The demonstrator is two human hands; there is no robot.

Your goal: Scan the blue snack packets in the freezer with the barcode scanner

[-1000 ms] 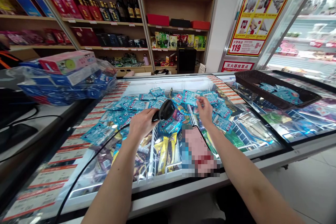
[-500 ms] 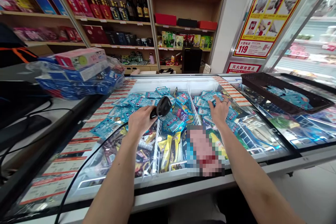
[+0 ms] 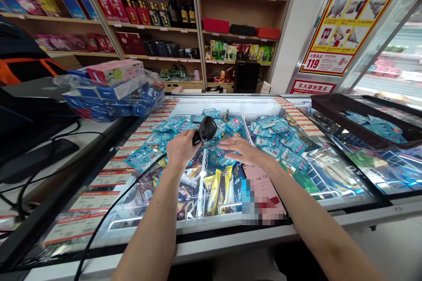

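Note:
My left hand [image 3: 180,148] is wrapped round the handle of a black barcode scanner [image 3: 207,129], whose cable trails down to the lower left. Its head hangs over several blue packets [image 3: 180,124] spread on the freezer's glass top. My right hand [image 3: 242,150] reaches in from the right with its fingers stretched out, over the packets just right of the scanner. Whether its fingertips touch them I cannot tell. Another pile of blue packets [image 3: 275,134] lies to the right of that hand. A phone [image 3: 265,189], partly blurred out, lies on the glass beside my right forearm.
Frozen treats in yellow wrappers [image 3: 214,191] show in the freezer below. A dark brown basket [image 3: 365,134] holding blue packets stands on the right. Plastic-wrapped boxes [image 3: 115,90] are stacked at the left, near a black cable [image 3: 108,213]. Stocked shelves [image 3: 145,26] line the back.
My right hand has moved left from the right pile of packets to the packets by the scanner. The view has shifted slightly; my left hand still holds the scanner.

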